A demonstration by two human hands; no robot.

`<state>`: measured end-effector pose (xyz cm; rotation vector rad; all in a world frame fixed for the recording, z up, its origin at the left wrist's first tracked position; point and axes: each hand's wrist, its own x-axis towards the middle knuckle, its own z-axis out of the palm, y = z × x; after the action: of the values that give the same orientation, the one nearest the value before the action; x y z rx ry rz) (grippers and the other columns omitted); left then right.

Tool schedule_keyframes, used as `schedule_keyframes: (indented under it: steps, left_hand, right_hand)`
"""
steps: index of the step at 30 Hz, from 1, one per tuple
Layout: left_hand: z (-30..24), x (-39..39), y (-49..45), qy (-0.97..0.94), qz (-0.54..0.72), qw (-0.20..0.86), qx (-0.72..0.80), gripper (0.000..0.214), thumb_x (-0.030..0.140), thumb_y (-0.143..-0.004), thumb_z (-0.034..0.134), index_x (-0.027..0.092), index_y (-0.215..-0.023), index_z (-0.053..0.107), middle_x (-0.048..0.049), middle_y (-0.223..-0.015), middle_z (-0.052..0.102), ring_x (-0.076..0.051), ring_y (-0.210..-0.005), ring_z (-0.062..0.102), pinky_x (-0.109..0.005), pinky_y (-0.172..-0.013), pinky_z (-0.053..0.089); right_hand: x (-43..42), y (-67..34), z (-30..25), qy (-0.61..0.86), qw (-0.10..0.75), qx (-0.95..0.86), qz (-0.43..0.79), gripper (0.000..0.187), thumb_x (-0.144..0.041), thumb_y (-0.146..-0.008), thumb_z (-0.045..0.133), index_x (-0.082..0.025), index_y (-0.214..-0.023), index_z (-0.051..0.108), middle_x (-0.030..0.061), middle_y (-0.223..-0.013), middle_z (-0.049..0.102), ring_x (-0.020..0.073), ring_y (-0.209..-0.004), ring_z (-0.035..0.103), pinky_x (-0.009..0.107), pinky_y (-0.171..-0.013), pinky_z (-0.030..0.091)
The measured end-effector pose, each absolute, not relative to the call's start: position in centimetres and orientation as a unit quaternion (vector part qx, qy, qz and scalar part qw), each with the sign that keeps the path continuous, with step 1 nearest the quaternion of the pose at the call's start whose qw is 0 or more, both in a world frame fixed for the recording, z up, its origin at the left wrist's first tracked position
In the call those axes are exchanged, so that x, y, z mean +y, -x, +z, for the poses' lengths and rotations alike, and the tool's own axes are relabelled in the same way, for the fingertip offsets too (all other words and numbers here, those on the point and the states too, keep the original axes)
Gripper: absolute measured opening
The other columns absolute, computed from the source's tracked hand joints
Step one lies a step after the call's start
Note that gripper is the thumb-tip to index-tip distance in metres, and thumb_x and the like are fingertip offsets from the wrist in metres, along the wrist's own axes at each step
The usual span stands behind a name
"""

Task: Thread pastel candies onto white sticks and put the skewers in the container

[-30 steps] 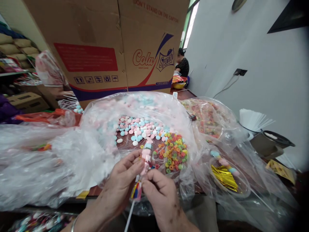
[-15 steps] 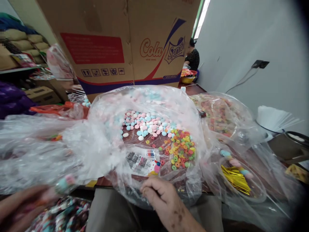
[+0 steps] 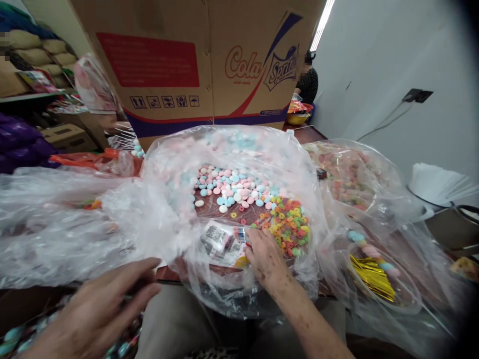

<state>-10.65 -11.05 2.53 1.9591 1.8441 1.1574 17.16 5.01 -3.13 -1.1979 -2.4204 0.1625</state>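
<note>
The right hand (image 3: 266, 257) reaches into the open clear plastic bag (image 3: 164, 209), fingers loosely curled with the tips resting on a flat printed wrapper (image 3: 223, 243) that lies just beside the heap of colourful ring candies (image 3: 286, 223); nothing is pinched between the fingers yet. Behind the rings sits a spread of pastel round candies (image 3: 232, 187). The left hand (image 3: 98, 310) hangs low at the near edge, fingers spread wide and empty, blurred, above a dim pile of wrapped sweets. To do this step well, I judge the fingertips should slide under one edge of the wrapper and lift it alone, without dragging rings along or snagging the thin bag film. A cardboard carton (image 3: 194, 65) stands behind the bag.
</note>
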Motion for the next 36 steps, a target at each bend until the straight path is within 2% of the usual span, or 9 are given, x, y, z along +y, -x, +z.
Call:
schedule_keyframes:
  steps: [5,8,11,13,16,22,28,32,36]
  left_hand:
    - [2.6,-5.7,5.9,-0.811,0.29,0.029,0.508,0.02,0.018,-0.097,0.053,0.022,-0.113,0.064,-0.0047,-0.085,0.074,-0.02,-0.076,0.068,-0.028,-0.068,0.054]
    - [2.7,-2.4,3.3,-0.839,0.277,-0.067,0.464,0.025,0.013,-0.096,0.05,0.018,-0.115,0.066,-0.0112,-0.107,0.076,-0.028,-0.108,0.064,-0.043,-0.093,0.051]
    - [1.9,0.4,1.7,-0.845,0.231,-0.092,0.474,0.032,0.011,-0.093,0.051,0.018,-0.12,0.066,-0.014,-0.126,0.07,-0.035,-0.128,0.053,-0.054,-0.101,0.043]
    - [1.1,1.7,1.2,-0.845,0.231,-0.076,0.477,0.025,0.014,-0.093,0.051,0.02,-0.109,0.07,-0.0119,-0.115,0.074,-0.033,-0.121,0.056,-0.051,-0.099,0.043]
    - [-0.1,3.1,1.4,-0.839,0.267,-0.054,0.472,0.03,0.013,-0.094,0.044,0.022,-0.077,0.067,-0.0072,-0.076,0.071,-0.027,-0.082,0.063,-0.041,-0.08,0.047]
    - [-0.8,3.8,2.9,-0.809,0.338,0.153,0.456,0.024,0.034,-0.093,0.055,0.025,-0.071,0.06,0.0024,-0.061,0.062,-0.016,-0.053,0.055,-0.024,-0.051,0.039]
    - [1.2,3.1,2.9,-0.762,0.271,0.257,0.529,0.032,0.043,-0.087,0.061,0.022,-0.062,0.062,0.0077,-0.052,0.055,-0.011,-0.049,0.049,-0.017,-0.049,0.032]
    - [2.1,2.7,2.2,-0.755,0.287,0.294,0.511,0.036,0.041,-0.087,0.058,0.02,-0.058,0.059,0.0079,-0.051,0.047,-0.009,-0.049,0.042,-0.016,-0.048,0.028]
    - [2.8,2.0,1.3,-0.725,0.308,0.359,0.501,0.034,0.031,-0.093,0.052,0.019,-0.062,0.057,0.0077,-0.059,0.048,-0.009,-0.058,0.044,-0.016,-0.056,0.034]
  right_hand:
    - [5.2,-17.4,-3.7,0.395,0.228,-0.89,0.021,0.022,-0.001,-0.089,0.054,-0.02,-0.079,0.06,0.004,-0.076,0.065,0.0217,-0.078,0.054,0.032,-0.07,0.04]
    - [5.2,-17.3,-3.2,0.383,0.254,-0.888,-0.019,0.024,-0.002,-0.09,0.053,-0.02,-0.079,0.062,0.004,-0.076,0.062,0.0216,-0.079,0.051,0.032,-0.071,0.04]
    - [5.1,-17.0,-2.2,0.39,0.293,-0.873,-0.035,0.022,-0.005,-0.092,0.055,-0.02,-0.08,0.065,0.0053,-0.084,0.062,0.0213,-0.083,0.048,0.033,-0.078,0.041]
    - [4.9,-16.8,-1.6,0.395,0.315,-0.863,-0.027,0.021,-0.007,-0.093,0.055,-0.02,-0.08,0.066,0.005,-0.086,0.061,0.0206,-0.083,0.048,0.033,-0.081,0.041]
    - [4.6,-16.6,-1.1,0.399,0.329,-0.856,0.01,0.019,-0.009,-0.091,0.056,-0.019,-0.078,0.064,0.0042,-0.083,0.061,0.0201,-0.083,0.05,0.033,-0.081,0.042]
    - [4.1,-16.5,-0.6,0.424,0.359,-0.813,0.173,0.012,-0.011,-0.091,0.059,-0.019,-0.083,0.063,0.0005,-0.083,0.065,0.0156,-0.083,0.057,0.028,-0.082,0.045]
    - [3.9,-17.0,0.1,0.4,0.425,-0.761,0.283,0.008,-0.012,-0.087,0.062,-0.019,-0.084,0.064,-0.0004,-0.081,0.066,0.0138,-0.081,0.06,0.024,-0.076,0.045]
    - [3.8,-17.5,0.1,0.364,0.472,-0.777,0.203,0.021,-0.024,-0.096,0.052,-0.02,-0.077,0.059,0.0008,-0.073,0.061,0.015,-0.074,0.056,0.026,-0.071,0.042]
    - [3.7,-17.8,-0.2,0.369,0.5,-0.771,0.139,0.04,-0.031,-0.101,0.044,-0.022,-0.063,0.041,-0.002,-0.061,0.047,0.0131,-0.061,0.046,0.025,-0.059,0.034]
